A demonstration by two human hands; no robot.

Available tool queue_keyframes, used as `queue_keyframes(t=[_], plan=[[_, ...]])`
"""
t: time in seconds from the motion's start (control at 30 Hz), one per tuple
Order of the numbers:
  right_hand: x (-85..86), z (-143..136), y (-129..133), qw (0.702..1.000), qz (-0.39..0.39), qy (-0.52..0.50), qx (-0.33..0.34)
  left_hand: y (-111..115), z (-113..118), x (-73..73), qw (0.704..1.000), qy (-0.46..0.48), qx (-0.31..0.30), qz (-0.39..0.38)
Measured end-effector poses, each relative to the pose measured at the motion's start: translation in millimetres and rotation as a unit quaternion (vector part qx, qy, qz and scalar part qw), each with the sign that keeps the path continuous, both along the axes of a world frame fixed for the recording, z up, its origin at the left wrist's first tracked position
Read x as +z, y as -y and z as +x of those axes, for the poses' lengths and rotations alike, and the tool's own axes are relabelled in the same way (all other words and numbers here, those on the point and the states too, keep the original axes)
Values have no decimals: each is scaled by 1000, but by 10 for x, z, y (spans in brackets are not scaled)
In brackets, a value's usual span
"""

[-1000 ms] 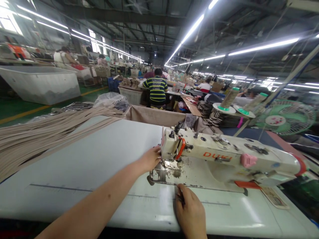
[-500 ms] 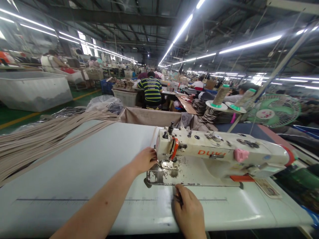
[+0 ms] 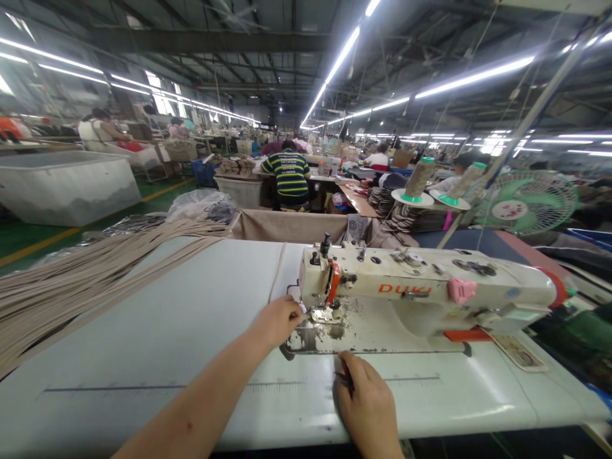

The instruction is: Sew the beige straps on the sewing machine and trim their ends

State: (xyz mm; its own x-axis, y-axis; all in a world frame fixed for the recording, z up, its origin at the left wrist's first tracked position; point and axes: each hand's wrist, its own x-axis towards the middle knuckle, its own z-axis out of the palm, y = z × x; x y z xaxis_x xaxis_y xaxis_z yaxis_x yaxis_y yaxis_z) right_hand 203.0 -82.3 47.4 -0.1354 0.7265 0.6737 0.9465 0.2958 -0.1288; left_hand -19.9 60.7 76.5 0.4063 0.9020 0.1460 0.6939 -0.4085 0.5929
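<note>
Head view: light, steady, unhurried guiding seems wisest.
Right hand (image 3: pixel 366 398): curled near the front edge of the tabletop (image 3: pixel 143 331); I cannot tell whether it grips anything.
Left hand (image 3: pixel 278 319): bent in close beside the sewing machine (image 3: pixel 361 268); hold hidden.
Thin strip (image 3: pixel 278 273): just beyond, running toward tabletop's far edge; best kept untwisted.

A sewing factory, this! An industrial sewing machine (image 3: pixel 421 280) up front on its white table (image 3: pixel 143 319), thread cones (image 3: pixel 419 178) standing behind, beige strips (image 3: pixel 95 274) heaped left, a striped-shirted worker (image 3: pixel 292 175) bent forward beyond, tube lights (image 3: pixel 478 76) streaking beneath steel roof beams (image 3: pixel 191 39), and the blurred far rows (image 3: pixel 246 137), apparently, more workstations.
</note>
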Motion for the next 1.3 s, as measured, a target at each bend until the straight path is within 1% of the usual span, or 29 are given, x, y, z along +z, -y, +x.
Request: queue_keyframes(t=[0.13,0.37,0.6,0.77,0.9,0.97,1.03,1.13,1.2,1.23,1.3], plan=[[5,-9,1,1000,3,2,4,133,47,-2,999,12,33,-4],[24,-29,6,1000,2,-8,1,299,126,33,998,11,54,-12],[-9,-31,4,1000,-2,-17,2,543,354,-68,997,-27,65,-23],[-38,-22,21,999,-4,-38,3,627,411,-107,996,-73,43,-3],[18,-11,23,998,2,-65,14,758,379,-111,995,-97,5,-5],[44,9,33,995,4,-96,33,849,361,-73,993,-116,-16,-14],[47,49,73,988,4,-141,55,932,351,1,989,-140,-29,-25],[4,161,231,970,-20,-232,64,1007,343,128,987,-156,-22,-23],[-44,270,403,952,-42,-301,39,1015,325,158,990,-141,-24,2],[-72,334,500,940,-53,-337,17,1007,310,143,991,-127,-33,20],[-135,481,696,907,-78,-412,-39,975,270,47,992,-96,-57,58]])
